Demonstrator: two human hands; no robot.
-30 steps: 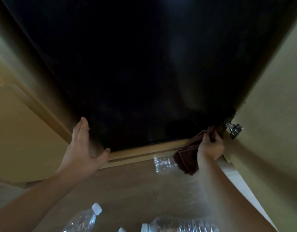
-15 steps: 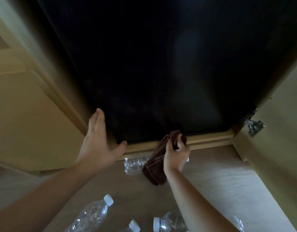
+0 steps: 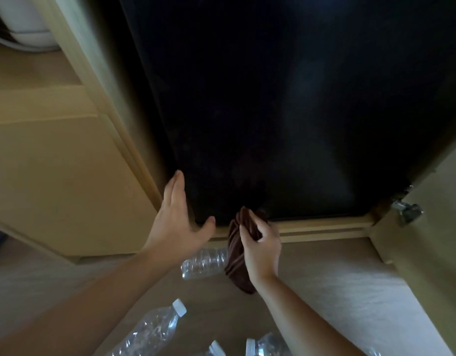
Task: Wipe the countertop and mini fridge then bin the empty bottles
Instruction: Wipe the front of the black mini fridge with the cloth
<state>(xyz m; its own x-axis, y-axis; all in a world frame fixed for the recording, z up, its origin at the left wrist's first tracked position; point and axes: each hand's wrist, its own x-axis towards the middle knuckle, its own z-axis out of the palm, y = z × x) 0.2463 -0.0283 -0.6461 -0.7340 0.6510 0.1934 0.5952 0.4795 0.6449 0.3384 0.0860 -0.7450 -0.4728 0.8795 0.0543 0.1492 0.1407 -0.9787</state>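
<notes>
Mini fridge (image 3: 273, 111) btm edge: cloth (image 3: 235, 260) swept R-to-L | R hand (image 3: 262, 250) fingers grip it, L hand (image 3: 175, 222) fingers wide | bottles (image 3: 203, 263) unbinned

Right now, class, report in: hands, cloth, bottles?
Left hand open at lower left corner of mini fridge. Right hand grips brown cloth at its bottom edge. Bottles lie unbinned below, nearest bottle beside cloth.

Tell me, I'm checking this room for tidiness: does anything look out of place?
Yes. Clear plastic bottles lie on their sides before the mini fridge: one bottle behind the brown cloth the right hand holds, a capped bottle nearer the camera, more at the bottom edge.
</notes>
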